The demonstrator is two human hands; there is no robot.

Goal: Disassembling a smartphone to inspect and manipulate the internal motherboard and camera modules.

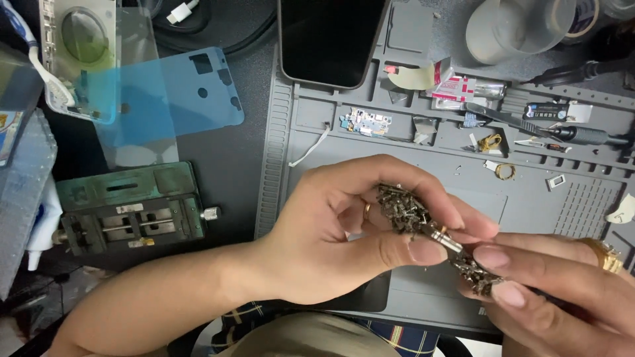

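Note:
My left hand (344, 231) cups a clump of several tiny metal screws (403, 208) between fingers and thumb, above a grey repair mat (317, 119). A thin metal tool tip (444, 239) pokes out of that clump. My right hand (555, 277) comes in from the lower right and pinches the tool, with more small screws (477, 274) clinging near its fingertips. A gold ring sits on each hand.
A dark phone (331, 39) lies face up at the mat's top edge. A small circuit board (365, 123), tweezers (503, 119) and tape rolls (522, 26) lie on the mat's far side. A green clamp fixture (129, 208) and blue film (178, 92) lie left.

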